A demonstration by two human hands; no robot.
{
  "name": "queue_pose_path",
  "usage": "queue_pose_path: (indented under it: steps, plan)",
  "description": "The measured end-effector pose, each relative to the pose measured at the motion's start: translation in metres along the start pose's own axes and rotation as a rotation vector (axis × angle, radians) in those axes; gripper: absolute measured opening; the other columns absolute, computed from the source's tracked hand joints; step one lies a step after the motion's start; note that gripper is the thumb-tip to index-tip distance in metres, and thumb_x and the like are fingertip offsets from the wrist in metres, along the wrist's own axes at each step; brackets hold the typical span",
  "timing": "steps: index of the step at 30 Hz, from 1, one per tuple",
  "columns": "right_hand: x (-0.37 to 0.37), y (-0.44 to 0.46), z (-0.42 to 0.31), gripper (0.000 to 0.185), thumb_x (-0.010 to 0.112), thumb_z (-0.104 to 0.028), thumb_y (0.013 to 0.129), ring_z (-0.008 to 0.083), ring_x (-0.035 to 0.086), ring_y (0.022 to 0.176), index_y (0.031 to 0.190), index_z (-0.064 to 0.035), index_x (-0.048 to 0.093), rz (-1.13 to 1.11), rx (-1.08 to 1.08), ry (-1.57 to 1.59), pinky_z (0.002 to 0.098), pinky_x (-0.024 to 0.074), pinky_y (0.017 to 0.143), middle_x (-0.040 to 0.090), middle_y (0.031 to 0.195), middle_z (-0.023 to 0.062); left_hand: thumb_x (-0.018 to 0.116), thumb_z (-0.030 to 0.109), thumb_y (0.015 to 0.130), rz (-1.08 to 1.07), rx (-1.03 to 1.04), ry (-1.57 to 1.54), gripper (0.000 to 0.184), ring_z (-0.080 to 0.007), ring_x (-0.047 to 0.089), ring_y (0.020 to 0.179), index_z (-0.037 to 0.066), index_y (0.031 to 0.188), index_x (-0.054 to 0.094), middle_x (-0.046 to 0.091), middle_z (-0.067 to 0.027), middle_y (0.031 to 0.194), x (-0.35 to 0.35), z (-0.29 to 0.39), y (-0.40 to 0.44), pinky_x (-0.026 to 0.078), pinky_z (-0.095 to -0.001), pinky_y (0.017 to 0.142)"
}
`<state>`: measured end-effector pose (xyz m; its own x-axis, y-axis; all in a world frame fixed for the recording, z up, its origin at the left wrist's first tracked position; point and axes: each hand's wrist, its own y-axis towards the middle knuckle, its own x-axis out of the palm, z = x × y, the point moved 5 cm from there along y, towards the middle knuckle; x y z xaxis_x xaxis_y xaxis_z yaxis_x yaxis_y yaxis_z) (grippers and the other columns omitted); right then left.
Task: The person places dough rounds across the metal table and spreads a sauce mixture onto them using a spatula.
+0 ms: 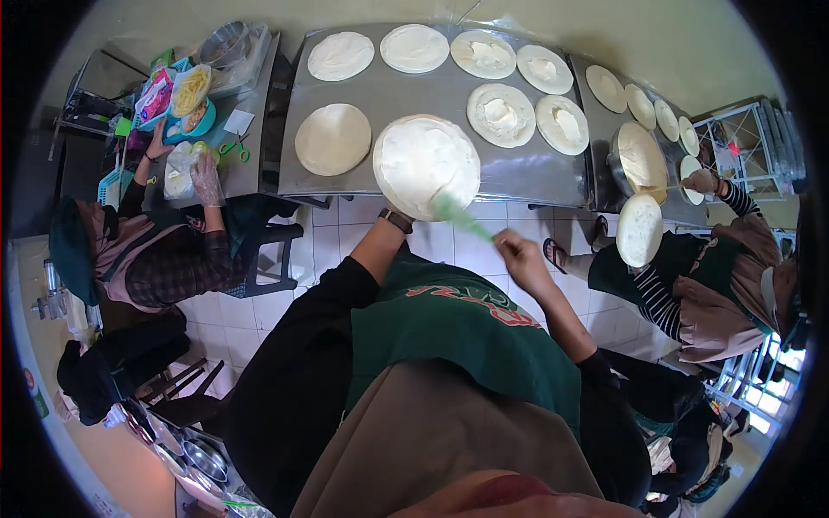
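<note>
My left forearm, with a dark wristwatch (396, 221), reaches beneath a pale round flatbread base (423, 160). The left hand itself is hidden under the base, which it holds up at the table's front edge. White cream or spread covers most of the base's top. My right hand (522, 257) is closed around the handle of a green spatula (462, 214), smeared by motion. The spatula's blade overlaps the base's lower right rim. Left of the held base, a plain round base (333, 140) lies on the metal table (410, 97).
More rounds lie along the back, such as a coated one (340, 56); several at right carry cream mounds (501, 116). At right a co-worker holds a round (640, 230) beside a large bowl (637, 160). Another co-worker's gloved hand (206, 179) works at the left table.
</note>
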<state>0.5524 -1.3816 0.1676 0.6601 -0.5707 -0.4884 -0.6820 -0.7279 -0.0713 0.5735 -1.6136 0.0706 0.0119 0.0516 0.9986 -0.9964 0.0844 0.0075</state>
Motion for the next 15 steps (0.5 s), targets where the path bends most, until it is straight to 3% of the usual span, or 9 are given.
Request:
queue_pose_path:
  steps: [1, 2, 5, 6, 8, 10, 13, 14, 15]
  plan:
    - [0.006, -0.005, -0.003, 0.005, 0.055, -0.006, 0.090, 0.0097, 0.046, 0.062, 0.088, -0.0027, 0.058, -0.190, 0.133, 0.125, 0.0258, 0.0394, 0.059, 0.052, 0.066, 0.0041, 0.034, 0.049, 0.095, 0.002, -0.004, 0.005, 0.058, -0.0276, 0.049, 0.121, 0.013, 0.140, 0.034, 0.045, -0.0103, 0.138, 0.002, 0.001, 0.006, 0.041, -0.0475, 0.101]
    - [0.007, -0.005, -0.009, 0.006, 0.056, -0.007, 0.090, 0.0071, 0.043, 0.062, 0.087, -0.0023, 0.057, -0.212, 0.129, 0.227, 0.0254, 0.0372, 0.056, 0.052, 0.068, 0.0006, 0.034, 0.049, 0.095, 0.005, -0.010, 0.010, 0.058, -0.0276, 0.049, 0.121, 0.013, 0.140, 0.034, 0.045, -0.0103, 0.138, 0.004, -0.004, 0.009, 0.041, -0.0475, 0.101]
    - [-0.015, 0.026, 0.002, 0.002, 0.056, -0.006, 0.089, 0.0098, 0.047, 0.060, 0.090, -0.0039, 0.056, 0.084, 0.050, 0.142, 0.0269, 0.0390, 0.056, 0.050, 0.065, 0.0028, 0.034, 0.050, 0.095, 0.014, -0.037, 0.020, 0.058, -0.0276, 0.049, 0.121, 0.013, 0.140, 0.034, 0.045, -0.0103, 0.138, 0.008, -0.028, 0.016, 0.041, -0.0475, 0.100]
    - [-0.015, 0.026, 0.008, 0.002, 0.056, -0.006, 0.089, 0.0098, 0.047, 0.060, 0.090, -0.0039, 0.056, 0.094, 0.055, 0.144, 0.0269, 0.0390, 0.056, 0.050, 0.065, 0.0028, 0.034, 0.050, 0.095, 0.016, -0.048, 0.022, 0.058, -0.0276, 0.049, 0.121, 0.013, 0.140, 0.034, 0.045, -0.0103, 0.138, 0.009, -0.036, 0.019, 0.041, -0.0474, 0.100]
    - [-0.010, 0.033, 0.004, 0.002, 0.056, -0.007, 0.090, 0.0115, 0.045, 0.059, 0.090, -0.0058, 0.055, 0.164, 0.098, -0.162, 0.0270, 0.0385, 0.056, 0.046, 0.061, 0.0050, 0.034, 0.050, 0.095, 0.017, -0.067, 0.032, 0.058, -0.0276, 0.049, 0.121, 0.013, 0.140, 0.034, 0.045, -0.0103, 0.138, 0.013, -0.049, 0.032, 0.042, -0.0474, 0.100]
    - [-0.008, 0.029, 0.005, 0.004, 0.055, -0.011, 0.092, 0.0124, 0.045, 0.056, 0.092, -0.0075, 0.056, 0.115, 0.075, -0.143, 0.0287, 0.0389, 0.054, 0.043, 0.059, 0.0068, 0.034, 0.050, 0.095, 0.023, -0.080, 0.041, 0.058, -0.0276, 0.049, 0.121, 0.013, 0.140, 0.034, 0.045, -0.0103, 0.138, 0.016, -0.045, 0.040, 0.042, -0.0474, 0.100]
    - [-0.001, 0.032, 0.010, 0.006, 0.053, -0.014, 0.093, 0.0088, 0.043, 0.049, 0.092, -0.0091, 0.057, -0.205, -0.019, 0.297, 0.0276, 0.0371, 0.046, 0.044, 0.062, -0.0016, 0.034, 0.050, 0.095, 0.034, -0.095, 0.056, 0.058, -0.0276, 0.049, 0.121, 0.013, 0.140, 0.034, 0.045, -0.0103, 0.138, 0.016, -0.026, 0.047, 0.042, -0.0473, 0.100]
    - [-0.013, 0.038, 0.004, 0.006, 0.053, -0.014, 0.093, 0.0088, 0.043, 0.049, 0.092, -0.0091, 0.057, -0.198, -0.019, 0.301, 0.0276, 0.0371, 0.046, 0.044, 0.062, -0.0016, 0.034, 0.050, 0.095, 0.036, -0.102, 0.061, 0.058, -0.0276, 0.049, 0.121, 0.013, 0.140, 0.034, 0.045, -0.0103, 0.138, 0.017, -0.023, 0.053, 0.042, -0.0473, 0.100]
    - [-0.023, 0.042, 0.006, 0.005, 0.053, -0.013, 0.092, 0.0066, 0.039, 0.048, 0.090, -0.0106, 0.057, -0.274, 0.204, 0.497, 0.0245, 0.0333, 0.044, 0.044, 0.063, -0.0039, 0.034, 0.050, 0.095, 0.039, -0.111, 0.067, 0.058, -0.0276, 0.049, 0.121, 0.013, 0.140, 0.034, 0.045, -0.0103, 0.138, 0.017, -0.018, 0.058, 0.042, -0.0473, 0.100]
